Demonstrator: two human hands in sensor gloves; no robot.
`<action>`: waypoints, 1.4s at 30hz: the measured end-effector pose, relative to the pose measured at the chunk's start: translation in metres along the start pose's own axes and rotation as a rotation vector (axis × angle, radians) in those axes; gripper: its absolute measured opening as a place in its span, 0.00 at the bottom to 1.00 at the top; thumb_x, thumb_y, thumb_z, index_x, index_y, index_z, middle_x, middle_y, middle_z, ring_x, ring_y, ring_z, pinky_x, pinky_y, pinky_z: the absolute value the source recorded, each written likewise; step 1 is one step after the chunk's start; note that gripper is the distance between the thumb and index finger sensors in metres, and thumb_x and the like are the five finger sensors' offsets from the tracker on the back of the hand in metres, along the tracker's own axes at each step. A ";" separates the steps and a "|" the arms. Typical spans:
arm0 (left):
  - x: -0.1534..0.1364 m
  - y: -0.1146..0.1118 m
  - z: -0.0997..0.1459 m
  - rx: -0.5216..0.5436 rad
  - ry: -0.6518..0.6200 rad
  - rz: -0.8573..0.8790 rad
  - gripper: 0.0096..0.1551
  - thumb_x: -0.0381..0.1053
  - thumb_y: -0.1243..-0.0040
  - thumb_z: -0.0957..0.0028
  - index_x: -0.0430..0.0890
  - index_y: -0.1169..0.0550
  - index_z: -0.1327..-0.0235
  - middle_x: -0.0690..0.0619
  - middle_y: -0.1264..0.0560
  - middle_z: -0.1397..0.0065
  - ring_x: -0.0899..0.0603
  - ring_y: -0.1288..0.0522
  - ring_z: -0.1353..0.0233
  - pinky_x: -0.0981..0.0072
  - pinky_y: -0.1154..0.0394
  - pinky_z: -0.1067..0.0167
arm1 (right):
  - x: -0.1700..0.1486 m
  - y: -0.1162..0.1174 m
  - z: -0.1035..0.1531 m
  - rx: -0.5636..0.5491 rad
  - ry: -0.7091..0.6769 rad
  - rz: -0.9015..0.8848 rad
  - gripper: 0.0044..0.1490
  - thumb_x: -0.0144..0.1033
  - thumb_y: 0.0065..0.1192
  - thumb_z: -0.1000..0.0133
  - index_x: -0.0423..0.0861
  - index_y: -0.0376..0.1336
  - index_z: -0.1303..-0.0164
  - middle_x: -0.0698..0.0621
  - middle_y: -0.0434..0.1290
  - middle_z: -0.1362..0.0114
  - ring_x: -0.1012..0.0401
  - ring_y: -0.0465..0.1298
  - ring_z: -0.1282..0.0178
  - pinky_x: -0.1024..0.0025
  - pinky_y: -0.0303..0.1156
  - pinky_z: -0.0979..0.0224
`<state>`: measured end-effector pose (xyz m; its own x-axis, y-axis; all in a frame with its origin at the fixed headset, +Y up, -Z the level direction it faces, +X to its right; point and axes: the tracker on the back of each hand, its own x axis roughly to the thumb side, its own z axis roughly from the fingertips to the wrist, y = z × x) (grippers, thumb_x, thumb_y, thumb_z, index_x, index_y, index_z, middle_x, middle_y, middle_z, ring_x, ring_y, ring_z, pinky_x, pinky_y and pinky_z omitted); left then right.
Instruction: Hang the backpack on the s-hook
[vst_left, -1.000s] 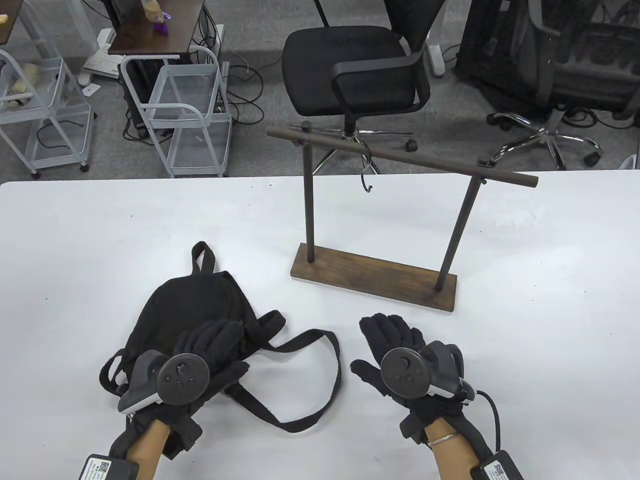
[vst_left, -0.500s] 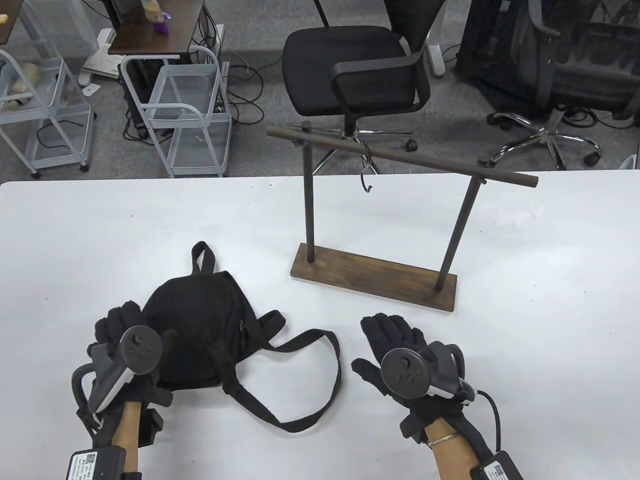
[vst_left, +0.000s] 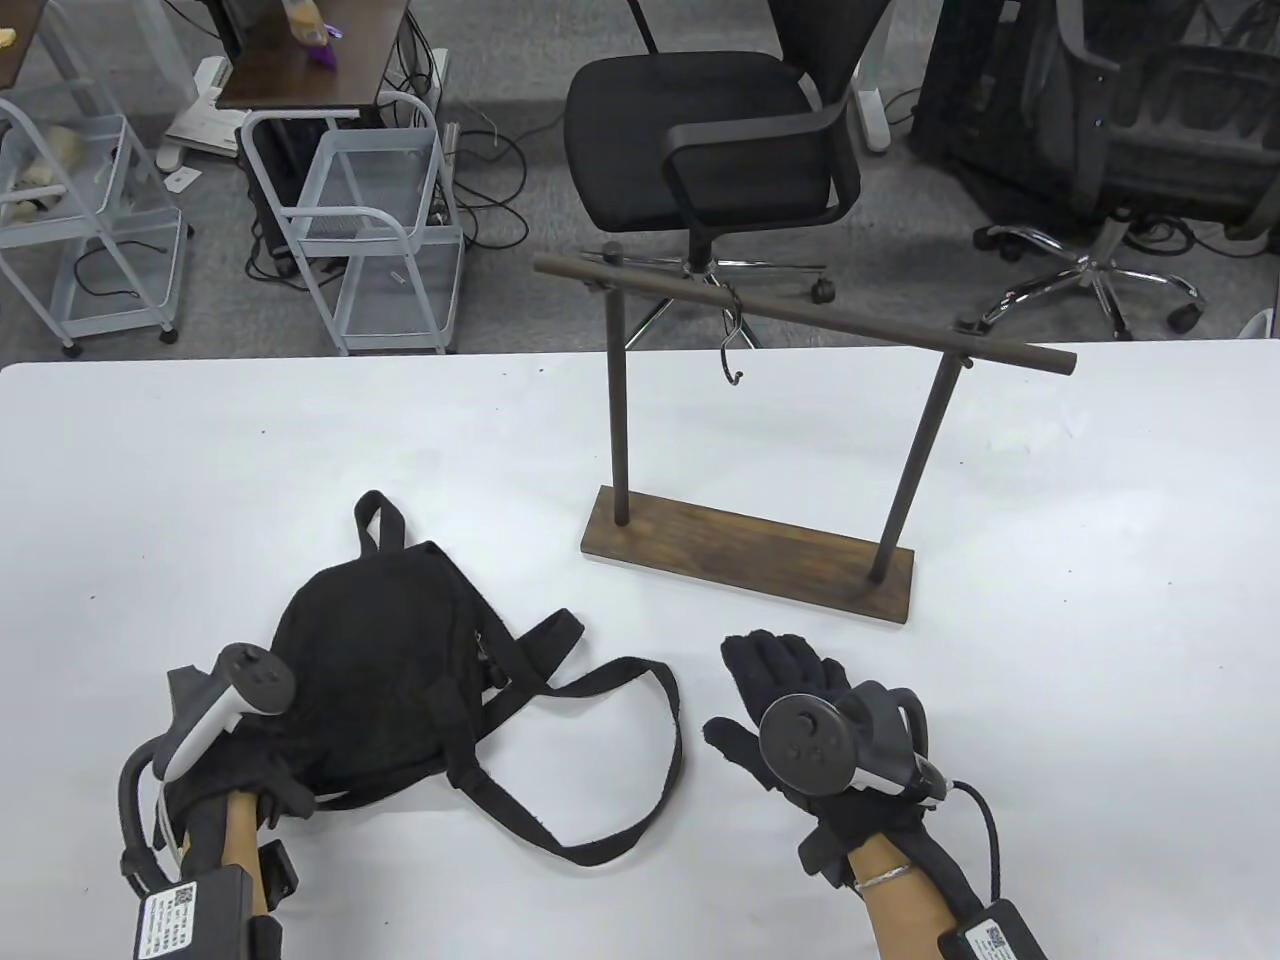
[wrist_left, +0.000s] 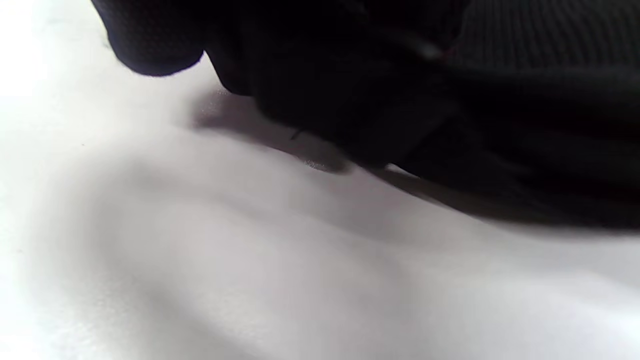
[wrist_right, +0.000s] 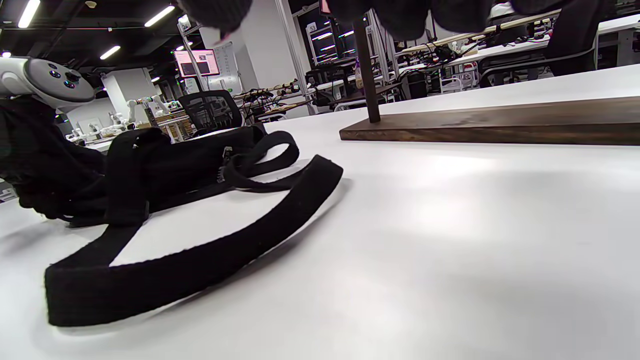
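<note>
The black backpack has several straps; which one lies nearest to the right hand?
The long black shoulder strap that forms the big open loop on the white table, spread toward the right hand; the small top handle loop lies far side.

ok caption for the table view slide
Left hand at the black backpack, s-hook on rack empty, right hand flat on table.

Matt black cloth backpack (vst_left: 370, 650), wooden rack (vst_left: 750, 545)

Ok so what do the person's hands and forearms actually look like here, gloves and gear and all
Both the left hand and right hand wear fuzzy black gloves. A dark grey-and-white tracker with a round buttoned face is strapped to each. Bare forearms carry black boxes with white QR labels; a black cable loops off the right wrist, which has a thin bracelet.
</note>
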<state>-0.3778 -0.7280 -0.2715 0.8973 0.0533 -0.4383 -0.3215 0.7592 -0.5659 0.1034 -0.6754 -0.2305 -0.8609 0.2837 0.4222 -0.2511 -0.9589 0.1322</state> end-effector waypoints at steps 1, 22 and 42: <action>-0.002 0.001 0.001 -0.034 0.003 0.020 0.54 0.54 0.47 0.35 0.21 0.56 0.19 0.38 0.29 0.27 0.45 0.21 0.44 0.38 0.25 0.38 | 0.000 0.000 0.000 -0.001 0.001 0.001 0.50 0.53 0.47 0.30 0.27 0.45 0.13 0.24 0.53 0.13 0.27 0.56 0.19 0.26 0.56 0.28; 0.067 0.018 0.099 0.749 -0.886 0.137 0.29 0.44 0.46 0.38 0.50 0.40 0.25 0.47 0.34 0.27 0.40 0.28 0.36 0.30 0.35 0.30 | 0.000 -0.007 0.003 -0.098 0.005 -0.240 0.56 0.56 0.41 0.29 0.22 0.38 0.13 0.20 0.47 0.13 0.24 0.52 0.20 0.24 0.53 0.28; 0.107 -0.016 0.104 0.668 -0.891 -0.322 0.47 0.59 0.56 0.35 0.38 0.57 0.15 0.37 0.47 0.13 0.29 0.39 0.17 0.26 0.40 0.28 | -0.017 -0.042 0.003 -0.534 0.052 -0.942 0.25 0.42 0.51 0.30 0.41 0.63 0.28 0.47 0.77 0.33 0.49 0.78 0.35 0.40 0.66 0.28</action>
<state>-0.2449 -0.6669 -0.2365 0.8891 0.0313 0.4567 -0.0535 0.9979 0.0358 0.1303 -0.6396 -0.2411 -0.2356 0.9192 0.3156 -0.9707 -0.2387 -0.0294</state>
